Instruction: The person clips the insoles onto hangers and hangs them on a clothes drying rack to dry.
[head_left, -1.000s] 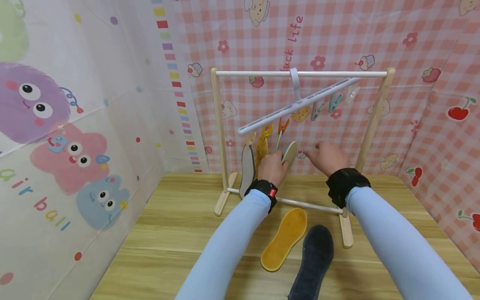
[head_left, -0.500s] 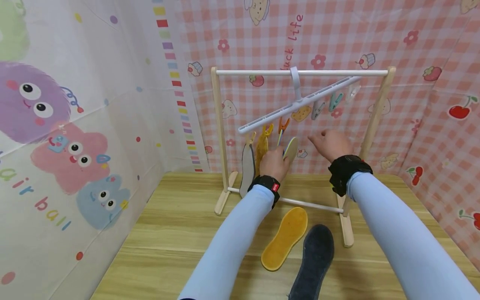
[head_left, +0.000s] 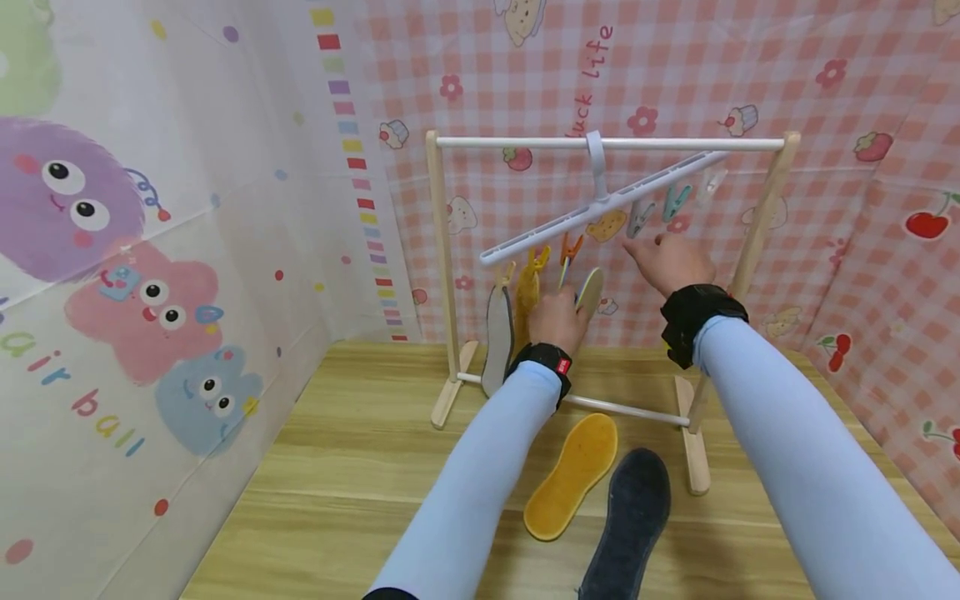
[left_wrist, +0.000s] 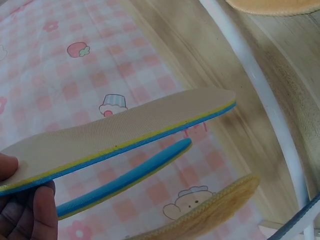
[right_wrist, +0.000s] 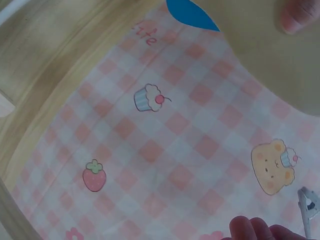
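Beige insole (head_left: 592, 289) rose — tip up, leaning right.

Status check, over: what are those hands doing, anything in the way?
Left hand holding beige insole, top end unclipped. Right hand empty, near grey clip. No obstacle seen between them; hanger tilted.

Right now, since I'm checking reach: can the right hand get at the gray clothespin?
Probably yes: the right hand, seemingly holding nothing, is just below the gray clothespin, with nothing visible between them.
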